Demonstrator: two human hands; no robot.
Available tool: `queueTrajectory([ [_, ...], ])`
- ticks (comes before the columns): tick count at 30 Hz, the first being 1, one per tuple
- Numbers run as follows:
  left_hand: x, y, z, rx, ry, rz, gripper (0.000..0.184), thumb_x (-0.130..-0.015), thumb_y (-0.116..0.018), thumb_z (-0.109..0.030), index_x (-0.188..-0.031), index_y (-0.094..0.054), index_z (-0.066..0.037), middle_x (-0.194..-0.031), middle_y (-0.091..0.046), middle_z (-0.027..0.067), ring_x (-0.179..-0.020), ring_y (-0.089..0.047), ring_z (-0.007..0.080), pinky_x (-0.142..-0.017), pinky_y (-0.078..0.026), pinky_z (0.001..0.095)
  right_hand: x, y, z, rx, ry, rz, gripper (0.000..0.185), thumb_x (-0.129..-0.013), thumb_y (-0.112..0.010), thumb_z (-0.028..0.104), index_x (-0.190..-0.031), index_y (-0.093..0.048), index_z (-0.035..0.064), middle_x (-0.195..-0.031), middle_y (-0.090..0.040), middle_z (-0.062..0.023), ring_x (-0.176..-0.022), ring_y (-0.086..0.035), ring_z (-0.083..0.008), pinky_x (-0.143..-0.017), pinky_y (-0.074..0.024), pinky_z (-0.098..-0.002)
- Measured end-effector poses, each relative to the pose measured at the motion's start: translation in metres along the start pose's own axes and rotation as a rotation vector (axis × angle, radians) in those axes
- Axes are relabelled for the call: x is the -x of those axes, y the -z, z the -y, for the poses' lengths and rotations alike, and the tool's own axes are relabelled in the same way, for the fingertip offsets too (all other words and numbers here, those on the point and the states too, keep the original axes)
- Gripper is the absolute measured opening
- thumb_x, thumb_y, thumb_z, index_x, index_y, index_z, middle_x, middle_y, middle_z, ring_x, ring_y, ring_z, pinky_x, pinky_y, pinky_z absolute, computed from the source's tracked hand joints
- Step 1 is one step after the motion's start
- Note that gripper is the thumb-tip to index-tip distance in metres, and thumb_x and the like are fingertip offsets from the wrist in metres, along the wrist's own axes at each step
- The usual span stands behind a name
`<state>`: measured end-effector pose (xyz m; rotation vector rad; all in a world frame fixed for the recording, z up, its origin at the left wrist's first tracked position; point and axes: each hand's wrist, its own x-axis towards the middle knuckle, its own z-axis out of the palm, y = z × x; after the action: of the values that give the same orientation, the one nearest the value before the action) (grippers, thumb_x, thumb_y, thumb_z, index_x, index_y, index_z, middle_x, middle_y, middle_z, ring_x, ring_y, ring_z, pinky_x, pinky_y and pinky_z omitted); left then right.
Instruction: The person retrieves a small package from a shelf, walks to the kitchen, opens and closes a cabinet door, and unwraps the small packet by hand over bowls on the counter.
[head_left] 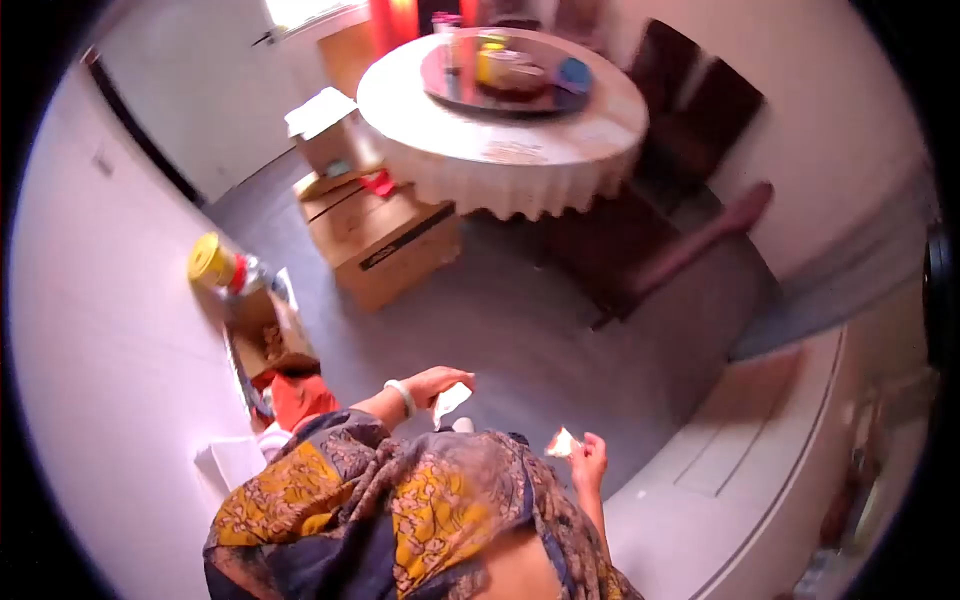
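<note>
My left hand [438, 382], with a pale bangle at its wrist, is closed on a thin white piece [453, 400] that looks like paper or tissue. It hangs below my fingers over the grey floor. On the other side, my right hand [590, 457] pinches a small white piece [563, 442] with a reddish patch between thumb and fingers. Blur hides what exactly either piece is. Both hands are held apart in front of my patterned clothing [440, 510].
A round table [610, 115] with a pale cloth stands ahead, a laden turntable [430, 80] on top. Cardboard boxes [400, 250] sit left of it, dark chairs [700, 110] to the right. Near my left lie an open box [262, 340] and a yellow-lidded container [210, 260]. A white cabinet [740, 470] lines the right.
</note>
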<state>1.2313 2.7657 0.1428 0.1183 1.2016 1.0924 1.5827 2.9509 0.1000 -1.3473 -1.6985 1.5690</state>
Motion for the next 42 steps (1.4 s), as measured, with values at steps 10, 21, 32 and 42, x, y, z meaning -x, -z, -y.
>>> queueTrajectory([
  [10, 0.094, 0.047, -0.092, 0.082, -0.28, 0.142, 0.044, -0.089, -0.063, -0.031, -0.12, -0.057, 0.0, -0.095, -0.064, 0.0034, -0.078, -0.059, 0.0091, -0.065, -0.05, 0.0235, -0.045, -0.231, 0.275, -0.056, 0.323, 0.863, 0.052, -0.082, -0.064, -0.001, -0.128, -0.042, 0.004, -0.088, -0.047, 0.0004, -0.08, -0.048, -0.0082, -0.074, -0.0448, -0.0216],
  [21, 0.139, 0.138, -0.181, 0.494, -0.741, -0.286, 0.031, -0.092, -0.058, -0.024, -0.111, -0.06, 0.001, -0.098, -0.066, 0.0078, -0.087, -0.062, 0.0143, -0.083, -0.048, 0.0282, -0.161, -0.375, 0.315, -0.099, 0.115, 1.05, 0.052, -0.084, -0.067, 0.006, -0.13, -0.044, 0.0034, -0.09, -0.054, 0.0005, -0.082, -0.052, -0.0077, -0.075, -0.0461, -0.022],
  [32, 0.243, 0.203, -0.085, 0.945, -1.103, -1.129, 0.027, -0.096, -0.049, -0.028, -0.106, -0.057, -0.004, -0.083, -0.056, 0.0002, -0.062, -0.053, 0.0062, -0.051, -0.044, 0.018, -0.242, -0.515, 0.312, 0.894, 0.387, 1.412, 0.034, -0.087, -0.063, 0.023, -0.113, -0.059, 0.0015, -0.092, -0.066, -0.0146, -0.084, -0.064, -0.0227, -0.076, -0.0506, -0.0335],
  [42, 0.298, 0.334, 0.013, 1.346, -1.2, -1.429, 0.027, -0.091, -0.056, -0.024, -0.113, -0.056, -0.007, -0.079, -0.054, -0.0017, -0.058, -0.052, 0.0087, -0.048, -0.044, 0.0218, -0.215, -0.749, 0.332, 0.904, 0.612, 1.557, 0.031, -0.087, -0.064, 0.019, -0.111, -0.058, 0.001, -0.08, -0.064, -0.0127, -0.073, -0.061, -0.0209, -0.07, -0.0497, -0.0333],
])
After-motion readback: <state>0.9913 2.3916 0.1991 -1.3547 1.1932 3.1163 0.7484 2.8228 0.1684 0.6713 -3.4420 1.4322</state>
